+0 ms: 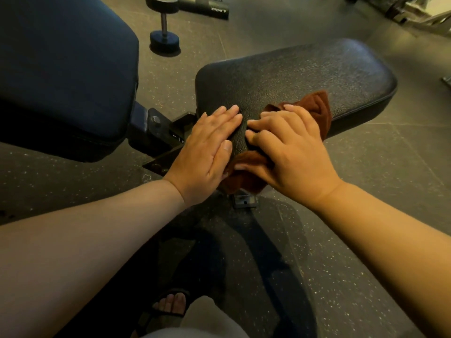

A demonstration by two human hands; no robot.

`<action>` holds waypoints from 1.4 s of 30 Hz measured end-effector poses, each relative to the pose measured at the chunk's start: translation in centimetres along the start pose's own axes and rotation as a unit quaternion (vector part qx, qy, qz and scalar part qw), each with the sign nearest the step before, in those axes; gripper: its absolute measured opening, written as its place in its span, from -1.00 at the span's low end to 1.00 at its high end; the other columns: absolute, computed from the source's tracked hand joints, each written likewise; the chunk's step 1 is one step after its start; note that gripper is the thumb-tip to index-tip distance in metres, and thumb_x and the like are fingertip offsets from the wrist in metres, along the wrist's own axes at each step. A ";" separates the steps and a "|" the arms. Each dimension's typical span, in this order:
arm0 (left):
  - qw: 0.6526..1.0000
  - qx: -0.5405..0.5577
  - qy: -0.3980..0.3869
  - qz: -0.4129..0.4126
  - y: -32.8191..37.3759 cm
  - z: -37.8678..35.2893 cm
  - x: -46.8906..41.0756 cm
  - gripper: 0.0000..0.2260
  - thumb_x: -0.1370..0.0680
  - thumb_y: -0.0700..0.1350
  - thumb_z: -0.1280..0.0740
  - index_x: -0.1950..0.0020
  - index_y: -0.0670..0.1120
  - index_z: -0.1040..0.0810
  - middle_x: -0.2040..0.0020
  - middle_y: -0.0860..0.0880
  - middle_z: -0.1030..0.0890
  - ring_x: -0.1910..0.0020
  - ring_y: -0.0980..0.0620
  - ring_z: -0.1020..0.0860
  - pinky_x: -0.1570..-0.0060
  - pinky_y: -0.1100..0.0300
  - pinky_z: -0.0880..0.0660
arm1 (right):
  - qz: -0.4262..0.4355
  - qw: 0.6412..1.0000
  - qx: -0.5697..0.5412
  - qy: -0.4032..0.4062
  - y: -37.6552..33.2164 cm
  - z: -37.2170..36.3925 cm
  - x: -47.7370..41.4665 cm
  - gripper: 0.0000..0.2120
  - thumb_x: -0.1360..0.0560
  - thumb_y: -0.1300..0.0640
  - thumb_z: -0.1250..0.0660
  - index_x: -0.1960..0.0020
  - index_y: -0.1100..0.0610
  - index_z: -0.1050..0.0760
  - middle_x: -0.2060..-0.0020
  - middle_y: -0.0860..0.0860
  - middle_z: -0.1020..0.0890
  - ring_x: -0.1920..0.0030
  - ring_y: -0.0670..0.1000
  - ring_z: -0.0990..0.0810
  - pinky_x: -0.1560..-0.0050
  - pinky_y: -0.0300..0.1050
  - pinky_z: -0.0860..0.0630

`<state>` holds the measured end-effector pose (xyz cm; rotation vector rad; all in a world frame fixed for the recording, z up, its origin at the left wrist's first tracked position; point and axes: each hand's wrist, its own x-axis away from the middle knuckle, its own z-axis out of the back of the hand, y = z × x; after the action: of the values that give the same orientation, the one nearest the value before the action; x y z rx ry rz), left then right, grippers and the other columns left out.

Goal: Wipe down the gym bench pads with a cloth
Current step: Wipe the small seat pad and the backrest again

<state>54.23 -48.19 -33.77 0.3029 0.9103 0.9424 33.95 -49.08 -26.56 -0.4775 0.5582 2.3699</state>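
Well, from where I stand the brown cloth (314,103) lies on the seat pad (317,69), bunched along its near edge. One end hangs off that edge and the other pokes out toward the pad's middle. The right hand (290,152) sits on top of it with fingers curled, clutching the bundle. The left hand (207,147) lies flat on the seat pad's near left corner, just beside the cloth, fingers straight and close together, pressing bare vinyl and holding nothing.

Trouble, I'd say, comes from that bunching: a wadded cloth touches the pad only in a narrow strip, so a pass could leave streaks unwiped, above all toward the seat pad's far end. The hanging end dangles close to the metal bracket (244,201) under the seat pad's near edge and might snag there on a hard pull. The flat palm may smear the patch it leans on, and it lies in the cloth's way. The back pad (66,69), left of the seat pad, could easily be forgotten; I can't tell whether it has been wiped. A dumbbell (164,32) stands beyond the seat pad.
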 end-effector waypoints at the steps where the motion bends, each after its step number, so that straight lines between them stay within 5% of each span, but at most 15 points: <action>1: 1.000 -0.001 -0.008 -0.004 -0.2 0.2 0.0 -0.56 -0.69 -0.09 0.01 -0.56 -0.17 -0.26 -0.59 -0.07 -0.22 -0.60 0.03 -0.09 -0.56 -0.12 -0.02 | 0.028 1.000 -0.008 -0.011 0.8 0.4 0.5 -0.62 -0.63 -0.14 -0.26 -0.27 0.11 -0.57 -0.28 0.07 -0.60 -0.34 0.15 -0.51 -0.47 0.16 -0.25; 5: 1.000 0.007 -0.001 -0.007 -0.2 0.1 0.0 -0.56 -0.69 -0.08 0.00 -0.55 -0.18 -0.28 -0.58 -0.08 -0.24 -0.59 0.02 -0.11 -0.56 -0.13 -0.04 | 0.004 1.000 -0.016 -0.027 4.7 2.1 2.5 -0.60 -0.63 -0.01 -0.30 -0.42 0.08 -0.48 -0.39 0.04 -0.51 -0.44 0.13 -0.42 -0.51 0.22 -0.18; 11: 1.000 0.004 0.017 0.013 0.4 -0.3 0.0 -0.55 -0.68 -0.07 0.00 -0.55 -0.18 -0.29 -0.57 -0.09 -0.27 -0.59 0.01 -0.13 -0.56 -0.10 -0.02 | -0.060 0.998 0.013 -0.027 0.1 0.2 -0.4 -0.27 -0.47 -0.45 -0.28 -0.40 0.06 -0.50 -0.29 0.05 -0.56 -0.33 0.16 -0.48 -0.51 0.17 -0.14; 14: 1.000 0.007 -0.021 0.002 -0.2 0.3 -0.1 -0.54 -0.69 -0.07 0.00 -0.58 -0.16 -0.22 -0.59 -0.06 -0.22 -0.60 0.04 -0.08 -0.56 -0.11 -0.01 | -0.011 0.999 0.030 -0.029 -1.7 -0.8 -1.1 -0.29 -0.52 -0.41 -0.24 -0.43 0.08 -0.46 -0.34 0.03 -0.55 -0.33 0.10 -0.50 -0.51 0.10 -0.19; 19: 1.000 0.004 -0.017 0.003 -0.2 0.4 0.0 -0.56 -0.69 -0.08 0.00 -0.57 -0.14 -0.26 -0.59 -0.03 -0.22 -0.60 0.06 -0.09 -0.57 -0.09 -0.03 | -0.048 0.996 -0.009 -0.073 5.7 2.7 1.0 -0.25 -0.45 -0.29 -0.39 -0.43 0.19 -0.39 -0.44 0.12 -0.43 -0.46 0.15 -0.37 -0.54 0.16 -0.16; 23: 0.997 -0.062 0.030 0.036 1.4 0.0 -0.5 -0.56 -0.65 -0.07 -0.03 -0.49 -0.14 -0.39 -0.52 -0.06 -0.36 -0.54 0.03 -0.23 -0.56 -0.01 -0.09 | -0.112 0.990 0.030 -0.085 9.3 4.6 1.9 -0.02 -0.37 -0.45 -0.30 -0.48 0.28 -0.29 -0.51 0.21 -0.30 -0.54 0.22 -0.22 -0.56 0.25 -0.05; 26: 0.990 -0.111 0.062 0.061 3.2 -0.7 -1.7 -0.59 -0.63 -0.06 -0.06 -0.39 -0.18 -0.47 -0.41 -0.13 -0.46 -0.46 -0.08 -0.34 -0.48 0.04 -0.18 | -0.128 0.989 0.019 -0.068 7.2 3.6 1.5 -0.08 -0.41 -0.48 -0.26 -0.42 0.27 -0.39 -0.40 0.24 -0.40 -0.47 0.27 -0.30 -0.53 0.30 -0.07; 29: 0.994 -0.088 0.033 0.051 3.4 -0.8 -1.7 -0.55 -0.65 -0.04 -0.02 -0.48 -0.17 -0.38 -0.50 -0.12 -0.36 -0.54 -0.05 -0.23 -0.54 -0.01 -0.13 | -0.046 0.996 -0.001 -0.072 2.7 1.3 -0.4 -0.26 -0.48 -0.40 -0.26 -0.31 0.22 -0.52 -0.30 0.19 -0.52 -0.39 0.23 -0.42 -0.50 0.22 -0.18; 33: 0.997 -0.073 -0.013 0.035 2.1 -0.1 -1.5 -0.51 -0.67 0.02 0.03 -0.56 -0.12 -0.27 -0.58 -0.05 -0.24 -0.59 0.07 -0.11 -0.57 0.05 -0.04 | -0.003 0.994 -0.045 -0.103 3.7 2.1 -0.4 -0.33 -0.57 -0.28 -0.23 -0.46 0.19 -0.36 -0.44 0.14 -0.43 -0.49 0.11 -0.34 -0.57 0.02 -0.12; 37: 0.996 -0.065 0.036 0.043 2.3 -1.0 -1.6 -0.54 -0.66 -0.03 -0.02 -0.52 -0.13 -0.35 -0.55 -0.06 -0.32 -0.56 0.03 -0.20 -0.54 -0.03 -0.15 | -0.105 0.992 -0.008 -0.069 9.6 4.4 2.3 -0.07 -0.36 -0.34 -0.42 -0.45 0.31 -0.32 -0.49 0.24 -0.31 -0.51 0.25 -0.27 -0.52 0.22 -0.17; 42: 0.995 -0.074 0.047 0.036 2.3 -1.2 -1.6 -0.55 -0.65 -0.05 -0.04 -0.50 -0.15 -0.38 -0.53 -0.09 -0.35 -0.55 0.01 -0.24 -0.53 -0.04 -0.17 | -0.135 0.988 0.025 -0.076 7.9 3.4 2.1 -0.05 -0.40 -0.51 -0.23 -0.45 0.24 -0.38 -0.50 0.30 -0.26 -0.55 0.32 -0.14 -0.53 0.31 -0.02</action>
<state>51.56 -48.33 -32.32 0.1663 0.9147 1.0931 26.57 -51.77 -22.53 -0.3229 0.4516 2.1059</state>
